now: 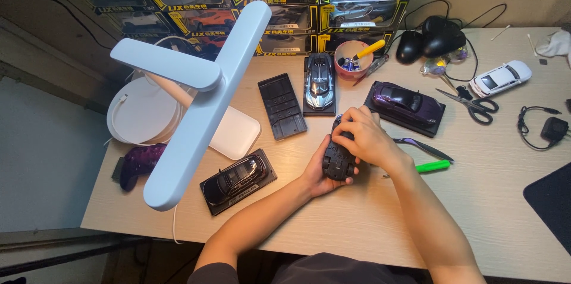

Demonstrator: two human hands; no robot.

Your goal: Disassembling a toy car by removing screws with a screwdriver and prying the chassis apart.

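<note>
Left hand (318, 177) cradled upturned toy car (338, 159); right hand (364, 138) pinched its front. Loose grip risked dropping it onto green screwdriver (429, 167) just right.

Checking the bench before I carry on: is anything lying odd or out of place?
One purple car lies tipped over at the desk's left edge, off any base, unlike the cars mounted on bases. An empty black base sits beside the silver car.

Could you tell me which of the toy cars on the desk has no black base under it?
The white car at far right, beside the scissors.
</note>
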